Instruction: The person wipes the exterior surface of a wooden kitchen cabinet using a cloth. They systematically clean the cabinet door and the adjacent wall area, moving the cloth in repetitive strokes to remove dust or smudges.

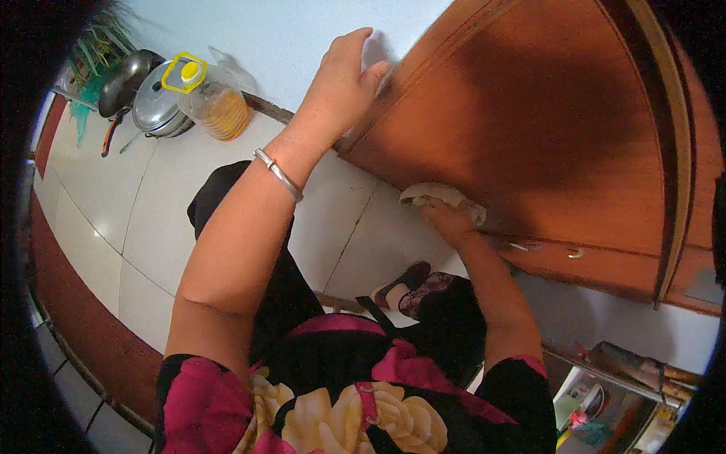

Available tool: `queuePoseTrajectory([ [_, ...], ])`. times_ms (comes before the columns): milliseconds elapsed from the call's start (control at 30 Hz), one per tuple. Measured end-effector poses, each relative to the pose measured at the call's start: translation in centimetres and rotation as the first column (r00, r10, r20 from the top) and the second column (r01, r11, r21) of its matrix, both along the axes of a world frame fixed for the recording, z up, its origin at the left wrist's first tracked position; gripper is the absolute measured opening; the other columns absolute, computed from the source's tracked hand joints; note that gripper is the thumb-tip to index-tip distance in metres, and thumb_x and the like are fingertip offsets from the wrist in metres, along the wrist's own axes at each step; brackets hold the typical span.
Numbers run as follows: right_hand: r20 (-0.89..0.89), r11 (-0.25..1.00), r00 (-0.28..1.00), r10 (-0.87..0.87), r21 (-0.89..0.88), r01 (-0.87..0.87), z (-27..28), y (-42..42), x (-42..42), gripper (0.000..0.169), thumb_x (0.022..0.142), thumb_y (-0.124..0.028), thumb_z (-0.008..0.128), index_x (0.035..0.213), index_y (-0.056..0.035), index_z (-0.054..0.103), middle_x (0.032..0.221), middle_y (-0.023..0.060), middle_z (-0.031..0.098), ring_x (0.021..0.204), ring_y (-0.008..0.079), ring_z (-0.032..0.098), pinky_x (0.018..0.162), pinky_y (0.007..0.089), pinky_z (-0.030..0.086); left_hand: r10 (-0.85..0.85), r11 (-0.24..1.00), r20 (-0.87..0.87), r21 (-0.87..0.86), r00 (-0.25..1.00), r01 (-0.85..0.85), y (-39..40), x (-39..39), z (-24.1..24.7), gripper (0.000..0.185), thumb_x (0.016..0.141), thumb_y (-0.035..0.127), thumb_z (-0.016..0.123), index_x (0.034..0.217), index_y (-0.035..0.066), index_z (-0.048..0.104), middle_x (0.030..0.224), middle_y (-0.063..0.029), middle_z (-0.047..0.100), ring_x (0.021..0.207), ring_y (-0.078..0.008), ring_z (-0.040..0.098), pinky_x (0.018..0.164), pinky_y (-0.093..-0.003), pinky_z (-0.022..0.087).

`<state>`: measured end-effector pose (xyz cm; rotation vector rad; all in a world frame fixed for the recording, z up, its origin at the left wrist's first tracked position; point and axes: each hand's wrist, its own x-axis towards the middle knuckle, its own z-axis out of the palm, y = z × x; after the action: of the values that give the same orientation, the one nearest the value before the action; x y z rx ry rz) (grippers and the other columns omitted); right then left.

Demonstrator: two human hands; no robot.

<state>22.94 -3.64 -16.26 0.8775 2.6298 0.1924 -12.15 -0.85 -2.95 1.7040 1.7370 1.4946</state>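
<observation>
My right hand (451,218) grips a pale cloth (439,193) against the lower edge of a reddish-brown wooden cabinet (471,136), close to the floor. Part of the cloth is hidden under the fingers. My left hand (351,79) is raised by the cabinet's left edge, in front of the pale wall. Its thumb and fingers are apart, and nothing shows between them. Whether it touches the cabinet's edge I cannot tell. A silver-coloured bangle (278,175) circles the left wrist.
On the tiled floor (153,198) at the left stand a plastic oil jug (221,113) with a yellow handle, a lidded metal pot (161,108) and a dark pan (122,85). Leafy greens (105,42) lie behind them. A shelf of items (601,397) is at lower right.
</observation>
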Motion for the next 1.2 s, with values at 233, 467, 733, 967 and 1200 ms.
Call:
queuePoseTrajectory([
  [233,-0.369,0.953,0.91,-0.189,0.153,0.26,18.2,-0.7,-2.8,0.044,0.081,-0.013,0.058,0.124,-0.0216,0.055,0.124,0.0137,0.054,0.116,0.0334,0.049,0.092,0.048,0.043,0.063,0.996,0.056,-0.062,0.996,-0.059,-0.1,-1.2,-0.9,0.054,0.09,0.025,0.059,0.134,0.002,0.038,0.132,-0.0201,0.047,0.118,-0.0323,0.05,0.097,-0.0381,0.043],
  [467,-0.413,0.508,0.847,0.335,0.836,0.206,32.1,1.7,-4.3,0.056,0.076,-0.012,0.066,0.13,-0.0189,0.054,0.121,0.0145,0.057,0.108,0.038,0.051,0.096,0.0464,0.039,0.069,0.997,0.164,-0.041,0.984,-0.063,0.1,-2.7,-1.5,0.053,0.09,0.025,0.059,0.133,0.001,0.04,0.131,-0.0196,0.049,0.118,-0.0313,0.051,0.096,-0.0381,0.044],
  [733,-0.416,0.87,0.901,0.124,0.483,0.103,20.5,5.9,-3.3,0.046,0.085,-0.016,0.057,0.131,-0.0188,0.053,0.134,0.008,0.05,0.127,0.0252,0.043,0.106,0.0393,0.032,0.013,1.0,0.17,-0.022,0.985,-0.009,-0.9,-1.9,-0.4,0.048,0.091,0.024,0.058,0.13,0.002,0.043,0.129,-0.0154,0.051,0.117,-0.0278,0.051,0.094,-0.0368,0.045],
  [967,-0.567,0.902,0.805,-0.177,-0.42,-0.097,7.9,3.3,-9.1,0.039,0.092,-0.022,0.047,0.129,-0.0145,0.051,0.134,0.009,0.048,0.126,0.0235,0.042,0.109,0.0346,0.03,-0.089,0.996,0.282,0.02,0.955,0.087,-1.2,-1.3,0.9,0.049,0.091,0.018,0.057,0.132,-0.002,0.038,0.129,-0.0221,0.047,0.116,-0.0318,0.05,0.096,-0.0381,0.043],
  [1200,-0.429,0.763,0.888,-0.167,-0.626,-0.159,-5.0,4.3,-9.6,0.039,0.094,-0.027,0.043,0.128,-0.0123,0.05,0.133,0.0115,0.048,0.125,0.026,0.043,0.107,0.0342,0.03,-0.019,1.0,0.166,0.019,0.986,0.016,-1.3,-1.3,1.1,0.042,0.092,0.019,0.058,0.128,0.003,0.045,0.124,-0.0128,0.054,0.113,-0.0244,0.053,0.089,-0.0334,0.048],
])
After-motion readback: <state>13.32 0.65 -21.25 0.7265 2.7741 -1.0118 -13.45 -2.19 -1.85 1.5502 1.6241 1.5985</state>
